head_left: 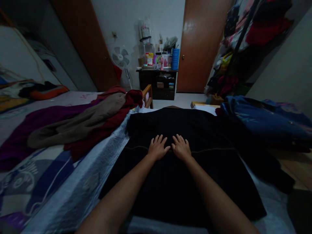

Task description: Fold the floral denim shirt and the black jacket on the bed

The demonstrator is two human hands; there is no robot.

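Note:
A black long-sleeved garment [170, 182] lies spread out on a light blue cloth [97, 169], with a thin brownish line running across it. My left hand [158, 148] rests flat on its middle, fingers apart. Just to the right, my right hand [180, 147] also lies flat on the black fabric with its fingers spread. The two hands are close together but not touching, and neither holds anything. One dark sleeve stretches out toward the lower right.
Purple, grey-brown [80, 125] and dark red clothes lie on the left. Folded blue denim [258, 120] is stacked at right. Farther back are a white fan [121, 57], a dark cabinet [148, 85], a wooden door [198, 42] and hanging clothes [263, 31].

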